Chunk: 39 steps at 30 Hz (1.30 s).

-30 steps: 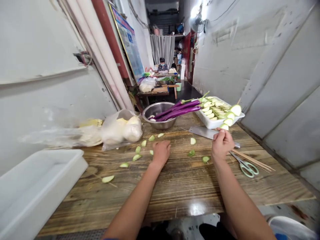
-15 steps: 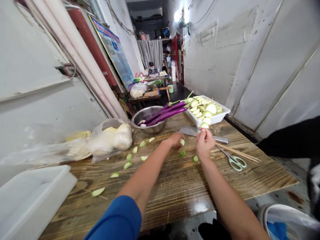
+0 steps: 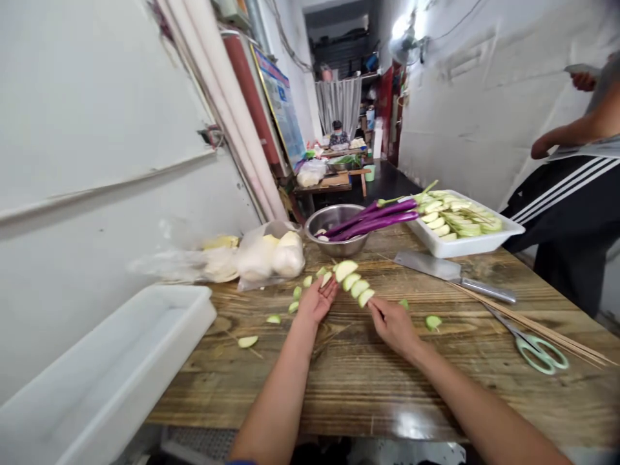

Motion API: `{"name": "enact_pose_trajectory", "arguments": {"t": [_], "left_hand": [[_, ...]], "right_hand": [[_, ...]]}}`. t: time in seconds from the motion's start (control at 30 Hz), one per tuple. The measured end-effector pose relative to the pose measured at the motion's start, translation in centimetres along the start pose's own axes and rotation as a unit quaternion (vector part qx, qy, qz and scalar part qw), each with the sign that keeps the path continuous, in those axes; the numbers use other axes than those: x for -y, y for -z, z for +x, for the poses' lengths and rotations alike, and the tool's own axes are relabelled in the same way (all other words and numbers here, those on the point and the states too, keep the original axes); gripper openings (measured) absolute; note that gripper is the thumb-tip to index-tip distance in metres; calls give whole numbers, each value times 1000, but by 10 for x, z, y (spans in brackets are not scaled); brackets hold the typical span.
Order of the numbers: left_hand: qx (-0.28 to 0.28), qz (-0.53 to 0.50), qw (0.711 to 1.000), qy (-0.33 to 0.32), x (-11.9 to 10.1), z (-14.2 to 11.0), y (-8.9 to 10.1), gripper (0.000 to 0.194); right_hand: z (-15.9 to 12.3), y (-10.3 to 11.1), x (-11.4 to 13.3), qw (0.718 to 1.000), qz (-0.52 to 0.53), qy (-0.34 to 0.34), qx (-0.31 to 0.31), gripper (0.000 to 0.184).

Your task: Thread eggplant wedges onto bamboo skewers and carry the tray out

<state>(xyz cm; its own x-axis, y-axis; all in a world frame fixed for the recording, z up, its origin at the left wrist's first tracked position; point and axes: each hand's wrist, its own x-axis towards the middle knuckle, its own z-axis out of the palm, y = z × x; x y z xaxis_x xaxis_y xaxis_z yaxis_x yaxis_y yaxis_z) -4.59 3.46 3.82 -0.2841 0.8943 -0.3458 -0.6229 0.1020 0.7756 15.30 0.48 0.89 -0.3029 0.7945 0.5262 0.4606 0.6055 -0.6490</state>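
My right hand (image 3: 392, 326) is closed on the near end of a skewer. Along it sit several pale, green-edged eggplant slices (image 3: 359, 288), pointing up and to the left. Just left of them is my left hand (image 3: 317, 300), palm turned up, with an eggplant slice (image 3: 326, 278) between its thumb and fingers. More loose slices (image 3: 274, 319) lie scattered on the wooden table to its left. Right of my right hand are a cleaver (image 3: 429, 265), bare bamboo skewers (image 3: 527, 316) and green-handled scissors (image 3: 540, 352).
Purple eggplants (image 3: 372, 225) lean in a steel bowl (image 3: 339, 248). A white tray (image 3: 477, 244) holds skewered slices. Bags of pale food (image 3: 271, 255) and a white bin (image 3: 188, 316) stand at left. A person (image 3: 576, 174) stands at right; another person (image 3: 338, 134) sits far back.
Both hands have drawn left and nearer, away from the tray, the right one bringing the loaded skewer. My view has swung left, and the standing person shows more fully at right.
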Motion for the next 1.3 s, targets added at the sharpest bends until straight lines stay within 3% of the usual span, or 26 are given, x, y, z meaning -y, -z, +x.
{"name": "enact_pose_trajectory", "arguments": {"t": [0.1, 0.27, 0.5, 1.3], "left_hand": [[-48, -44, 997, -32, -9, 6, 4, 7], [-66, -73, 993, -60, -11, 9, 4, 8], [-75, -53, 992, -86, -10, 6, 4, 4], [-78, -63, 991, -86, -8, 4, -2, 4]], "right_hand": [[-9, -13, 4, 996, -20, 11, 84, 34], [-14, -19, 4, 990, -34, 5, 134, 34], [-13, -20, 4, 991, -25, 5, 131, 33], [-15, -22, 2, 990, -37, 4, 133, 33]]}}
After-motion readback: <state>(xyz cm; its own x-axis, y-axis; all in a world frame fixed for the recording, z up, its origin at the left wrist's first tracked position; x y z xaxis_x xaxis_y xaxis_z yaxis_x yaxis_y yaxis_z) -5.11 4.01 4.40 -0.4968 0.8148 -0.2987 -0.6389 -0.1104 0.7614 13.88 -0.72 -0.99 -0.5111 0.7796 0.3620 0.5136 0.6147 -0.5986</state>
